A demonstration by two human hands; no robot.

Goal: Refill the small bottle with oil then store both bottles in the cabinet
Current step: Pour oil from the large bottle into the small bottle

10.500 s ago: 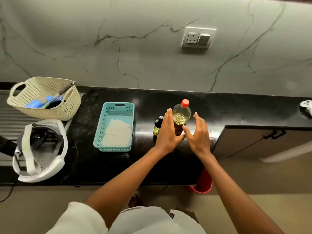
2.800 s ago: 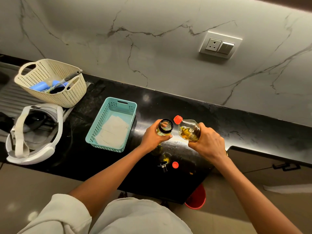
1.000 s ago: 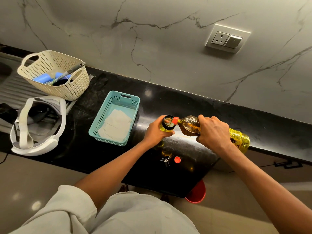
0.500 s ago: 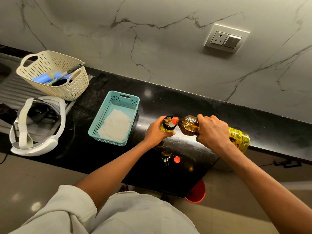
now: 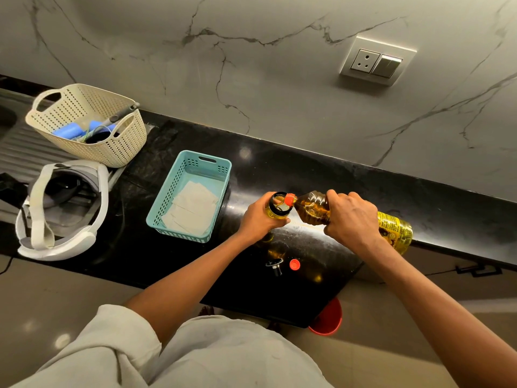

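My left hand (image 5: 258,217) grips the small glass bottle (image 5: 277,208), held upright above the black counter (image 5: 307,177) with its mouth uncovered. My right hand (image 5: 352,219) is wrapped around the large oil bottle (image 5: 313,208), which lies tipped sideways to the left. Its red spout touches the small bottle's mouth, and yellow oil fills its neck. The yellow-labelled base (image 5: 394,231) sticks out past my right wrist. On the counter below lie the small bottle's black-and-metal stopper (image 5: 275,266) and the red cap (image 5: 294,264).
A teal basket (image 5: 167,208) with folded cloths sits left of my hands. A cream basket (image 5: 120,147) with tools and a white headset (image 5: 56,247) lie further left. A cabinet door handle (image 5: 478,271) shows below the counter at right, a red bucket (image 5: 327,320) on the floor.
Over the last second both hands and bottles have stayed almost still, with the large bottle held tipped at the small bottle's mouth. Earlier, both caps were taken off and both bottles lifted.
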